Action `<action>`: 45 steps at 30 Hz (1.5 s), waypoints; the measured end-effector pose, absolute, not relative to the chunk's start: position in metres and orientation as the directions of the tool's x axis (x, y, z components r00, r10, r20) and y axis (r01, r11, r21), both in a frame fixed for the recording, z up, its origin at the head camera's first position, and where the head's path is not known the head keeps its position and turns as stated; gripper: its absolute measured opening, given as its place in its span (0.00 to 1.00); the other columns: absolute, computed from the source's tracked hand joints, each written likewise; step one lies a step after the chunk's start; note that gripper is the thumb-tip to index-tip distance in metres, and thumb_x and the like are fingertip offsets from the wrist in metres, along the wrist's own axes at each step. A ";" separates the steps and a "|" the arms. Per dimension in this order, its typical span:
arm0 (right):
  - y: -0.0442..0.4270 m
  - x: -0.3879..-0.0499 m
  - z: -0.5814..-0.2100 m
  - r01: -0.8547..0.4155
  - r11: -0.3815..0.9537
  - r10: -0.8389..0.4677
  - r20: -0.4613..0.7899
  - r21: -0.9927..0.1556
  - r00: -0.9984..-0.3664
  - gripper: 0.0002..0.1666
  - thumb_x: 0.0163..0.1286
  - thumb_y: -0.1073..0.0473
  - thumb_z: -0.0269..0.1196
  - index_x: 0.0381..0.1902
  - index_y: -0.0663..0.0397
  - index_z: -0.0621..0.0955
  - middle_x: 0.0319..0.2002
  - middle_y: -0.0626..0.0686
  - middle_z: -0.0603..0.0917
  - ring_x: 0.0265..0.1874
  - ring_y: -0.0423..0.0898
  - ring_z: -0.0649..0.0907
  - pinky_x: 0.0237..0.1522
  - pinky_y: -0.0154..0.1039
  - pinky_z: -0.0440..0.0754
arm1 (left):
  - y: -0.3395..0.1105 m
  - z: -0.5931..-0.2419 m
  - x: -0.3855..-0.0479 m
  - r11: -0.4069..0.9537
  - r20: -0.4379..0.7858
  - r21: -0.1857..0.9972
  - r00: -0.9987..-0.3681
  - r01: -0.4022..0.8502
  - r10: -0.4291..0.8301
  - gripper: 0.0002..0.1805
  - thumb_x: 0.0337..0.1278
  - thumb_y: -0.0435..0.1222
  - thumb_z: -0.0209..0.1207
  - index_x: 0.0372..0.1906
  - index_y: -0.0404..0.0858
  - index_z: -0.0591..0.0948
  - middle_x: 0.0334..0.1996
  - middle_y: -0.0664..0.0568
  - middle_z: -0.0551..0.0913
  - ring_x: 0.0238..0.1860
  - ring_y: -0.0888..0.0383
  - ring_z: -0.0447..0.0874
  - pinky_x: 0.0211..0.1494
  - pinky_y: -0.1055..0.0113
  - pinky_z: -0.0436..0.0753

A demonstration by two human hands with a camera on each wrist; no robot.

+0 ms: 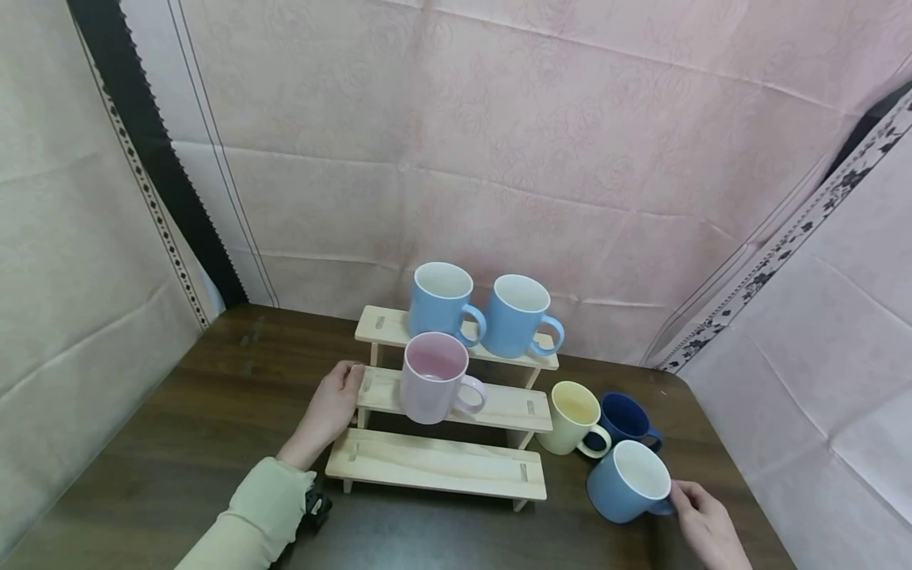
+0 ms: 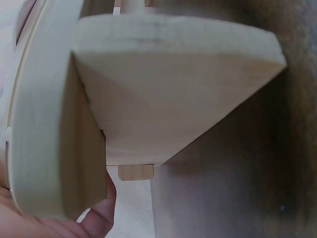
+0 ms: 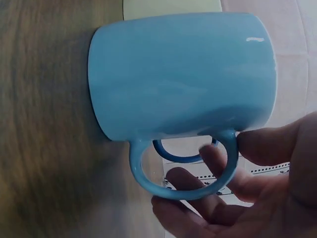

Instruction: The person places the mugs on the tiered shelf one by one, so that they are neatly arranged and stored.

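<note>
My left hand (image 1: 329,412) grips the left end of the middle step of a three-step wooden display shelf (image 1: 442,465). The left wrist view shows its fingers curled round the edge of the wooden board (image 2: 37,129). On the right, my right hand (image 1: 705,522) holds the handle of a light blue mug (image 1: 614,489), thumb against the handle's top and fingers behind its loop (image 3: 181,74). That mug stands upright on the table. A pink mug (image 1: 427,392) sits on the middle step. Two more light blue mugs (image 1: 435,313) stand on the top step.
Just right of the shelf, a pale yellow mug (image 1: 559,431) and a dark blue mug (image 1: 627,416) stand close behind the held mug. Everything is on a dark wooden table (image 1: 235,412). Light fabric curtains (image 1: 541,158) enclose the back and both sides.
</note>
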State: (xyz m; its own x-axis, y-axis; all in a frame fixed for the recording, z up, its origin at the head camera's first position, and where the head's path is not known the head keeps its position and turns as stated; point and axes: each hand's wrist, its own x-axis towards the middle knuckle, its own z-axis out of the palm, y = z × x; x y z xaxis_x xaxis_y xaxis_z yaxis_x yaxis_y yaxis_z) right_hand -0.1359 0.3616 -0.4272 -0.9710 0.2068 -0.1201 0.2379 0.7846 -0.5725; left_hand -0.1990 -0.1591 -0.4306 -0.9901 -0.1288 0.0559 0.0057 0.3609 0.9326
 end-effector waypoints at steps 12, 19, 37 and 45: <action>0.367 -0.131 -0.428 0.211 0.816 0.123 -0.195 -0.538 -0.973 0.23 0.80 0.53 0.43 0.43 0.67 0.76 0.41 0.60 0.81 0.41 0.52 0.77 0.44 0.46 0.72 | -0.160 -0.432 -0.200 0.368 0.058 0.930 -0.990 0.006 -0.131 0.22 0.79 0.43 0.38 0.60 0.29 0.69 0.43 0.36 0.78 0.30 0.52 0.77 0.28 0.62 0.79; 0.373 -0.129 -0.433 0.277 0.728 0.096 -0.306 -0.628 -0.947 0.24 0.80 0.52 0.43 0.45 0.70 0.77 0.45 0.61 0.82 0.47 0.55 0.79 0.48 0.49 0.76 | -0.160 -0.434 -0.200 0.375 0.062 0.927 -0.989 0.007 -0.134 0.23 0.79 0.44 0.38 0.60 0.29 0.70 0.41 0.37 0.78 0.27 0.53 0.76 0.27 0.62 0.79; 0.379 -0.120 -0.438 0.418 0.317 0.035 -0.430 -0.851 -0.902 0.25 0.78 0.49 0.51 0.41 0.72 0.74 0.42 0.57 0.76 0.46 0.48 0.80 0.51 0.47 0.80 | -0.159 -0.434 -0.200 0.364 0.055 0.931 -0.990 0.002 -0.133 0.22 0.79 0.42 0.38 0.60 0.30 0.70 0.42 0.37 0.78 0.28 0.53 0.77 0.27 0.62 0.79; 0.372 -0.117 -0.440 0.467 0.274 0.165 -0.437 -0.841 -0.884 0.27 0.75 0.47 0.55 0.41 0.72 0.77 0.39 0.57 0.77 0.43 0.49 0.81 0.49 0.49 0.81 | -0.159 -0.434 -0.201 0.366 0.055 0.931 -0.990 0.004 -0.129 0.23 0.79 0.45 0.38 0.60 0.30 0.70 0.42 0.37 0.78 0.29 0.53 0.77 0.28 0.62 0.79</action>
